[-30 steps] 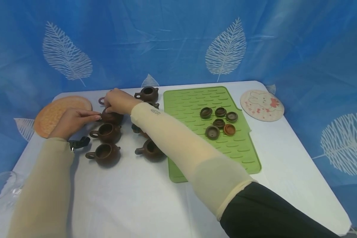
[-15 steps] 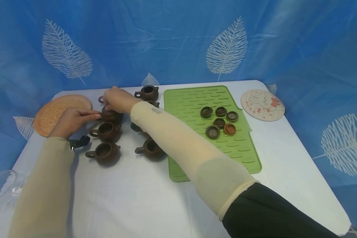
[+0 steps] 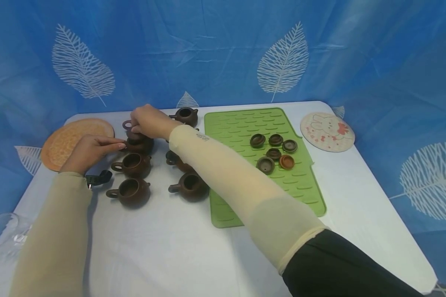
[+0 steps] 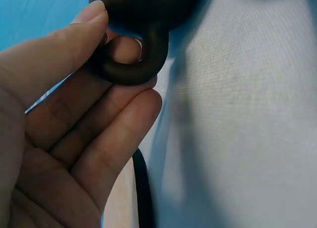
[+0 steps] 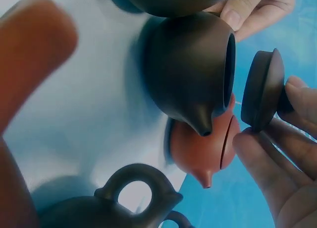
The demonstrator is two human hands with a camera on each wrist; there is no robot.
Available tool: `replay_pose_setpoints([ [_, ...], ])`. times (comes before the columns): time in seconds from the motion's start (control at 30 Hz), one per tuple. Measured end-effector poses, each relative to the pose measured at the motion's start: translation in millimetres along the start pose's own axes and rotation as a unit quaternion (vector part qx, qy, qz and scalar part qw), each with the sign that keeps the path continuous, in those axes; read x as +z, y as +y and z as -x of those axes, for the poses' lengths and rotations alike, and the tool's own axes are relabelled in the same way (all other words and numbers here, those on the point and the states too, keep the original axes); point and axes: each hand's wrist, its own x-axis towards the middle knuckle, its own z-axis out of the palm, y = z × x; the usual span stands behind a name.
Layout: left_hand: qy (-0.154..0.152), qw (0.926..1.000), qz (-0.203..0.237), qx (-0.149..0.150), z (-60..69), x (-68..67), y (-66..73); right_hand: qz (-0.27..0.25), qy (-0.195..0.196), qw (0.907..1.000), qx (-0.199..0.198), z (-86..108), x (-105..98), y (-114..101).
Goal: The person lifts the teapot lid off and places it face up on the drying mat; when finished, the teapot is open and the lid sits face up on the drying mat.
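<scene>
My left hand (image 3: 89, 152) pinches the ring handle (image 4: 131, 72) of a small dark brown teapot (image 5: 185, 64) between thumb and fingers. The teapot stands on the white table with its mouth uncovered. My right hand (image 3: 152, 120) pinches a dark lid (image 5: 262, 89) by its knob, just above that mouth and apart from it. Behind stands a reddish teapot (image 5: 200, 143) with its lid on, mostly hidden by my right hand in the head view. Nearer me in the same column are two lidless teapots (image 3: 131, 165), (image 3: 129, 192).
Several lidless teapots (image 3: 189, 186) form a second column, partly under my right sleeve. Several loose lids (image 3: 265, 165) lie on a green mat (image 3: 241, 121). Round mats lie at left (image 3: 74, 142) and right (image 3: 327, 132). Clear plastic (image 3: 7, 231) lies at the left edge.
My right hand has risen slightly and shifted right, lifting the lid off the teapot's mouth so that a gap shows. My left hand stays at the handle.
</scene>
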Motion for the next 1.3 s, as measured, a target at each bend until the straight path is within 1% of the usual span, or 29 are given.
replay_pose_setpoints([
  [0.17,-0.002,1.0000,-0.001,-0.002,-2.1,0.6,-0.1,-0.014,0.013,0.9997,-0.016,2.7,-1,8],
  [0.37,-0.008,0.9999,0.002,-0.013,-1.6,0.8,0.8,-0.060,0.026,0.9975,-0.029,7.4,-4,19],
  [0.47,-0.011,0.9998,0.005,-0.017,-0.7,0.8,1.0,-0.061,0.030,0.9971,-0.033,11.1,-9,24],
  [0.53,-0.009,0.9999,0.003,-0.013,-0.1,0.8,1.4,-0.057,0.030,0.9973,-0.035,14.7,-14,28],
  [0.6,-0.007,0.9999,0.001,-0.010,0.0,1.0,1.6,-0.072,0.028,0.9964,-0.035,20.2,-20,33],
  [0.63,-0.006,0.9999,0.001,-0.010,-0.1,1.0,1.6,-0.088,0.034,0.9949,-0.036,23.0,-22,37],
  [0.7,-0.007,0.9999,0.000,-0.011,-0.6,0.7,1.6,-0.132,0.046,0.9897,-0.031,29.4,-28,47],
  [0.77,-0.009,0.9999,-0.001,-0.012,-1.7,0.2,1.9,-0.186,0.064,0.9803,-0.024,36.3,-34,57],
  [0.83,-0.011,0.9999,-0.003,-0.012,-2.5,-0.3,2.9,-0.241,0.083,0.9669,-0.007,44.3,-41,68],
  [0.93,-0.012,0.9999,-0.006,-0.010,-3.6,-0.2,4.3,-0.309,0.106,0.9447,0.025,58.6,-52,86],
  [0.97,-0.013,0.9998,-0.006,-0.012,-3.7,-0.1,4.3,-0.325,0.111,0.9385,0.037,64.0,-55,91],
  [1.03,-0.016,0.9998,-0.003,-0.015,-3.8,0.1,3.9,-0.342,0.119,0.9305,0.056,74.8,-61,104],
  [1.07,-0.018,0.9997,-0.002,-0.017,-3.7,0.1,3.1,-0.345,0.121,0.9285,0.064,80.3,-63,110],
  [1.13,-0.019,0.9996,-0.001,-0.018,-3.6,0.1,1.6,-0.344,0.123,0.9279,0.076,91.8,-65,123],
  [1.3,-0.016,0.9997,0.001,-0.019,-3.1,0.1,-0.2,-0.331,0.121,0.9315,0.091,122.6,-64,152],
])
